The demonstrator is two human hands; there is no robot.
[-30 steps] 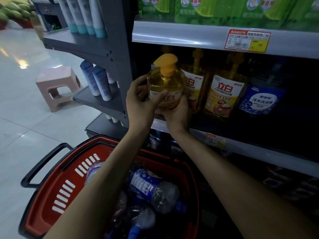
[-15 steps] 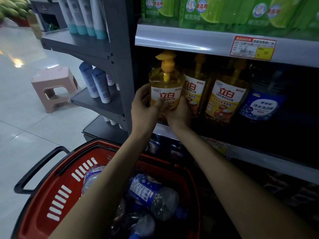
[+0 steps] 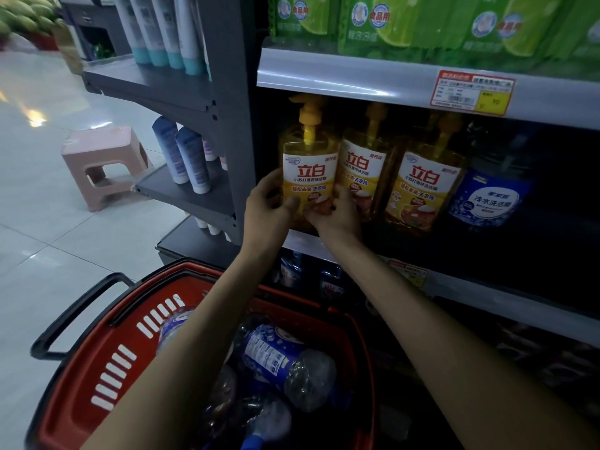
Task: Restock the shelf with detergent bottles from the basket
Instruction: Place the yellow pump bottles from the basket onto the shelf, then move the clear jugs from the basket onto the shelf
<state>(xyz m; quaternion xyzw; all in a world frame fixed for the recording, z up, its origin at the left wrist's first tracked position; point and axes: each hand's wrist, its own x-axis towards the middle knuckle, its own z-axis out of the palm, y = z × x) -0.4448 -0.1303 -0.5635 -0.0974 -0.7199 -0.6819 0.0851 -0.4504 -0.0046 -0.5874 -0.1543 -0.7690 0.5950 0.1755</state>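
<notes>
— How much is left?
— The basket (image 3: 107,362) at six o'clock holds several blue bottles (image 3: 285,362).
— And the hands?
— The left hand (image 3: 269,206) and right hand (image 3: 337,216) both clasp the yellow bottle (image 3: 308,170), upright on the shelf (image 3: 487,289) at twelve, leftmost in its row.

Upright yellow pump bottle (image 3: 306,177) on shelf (image 3: 487,284)

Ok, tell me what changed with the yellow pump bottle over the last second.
The yellow pump bottle went from tilted before the shelf to upright, farther in, beside the matching bottles. The left hand and right hand still grip its lower part. The blue bottles in the basket lie as before.
</notes>
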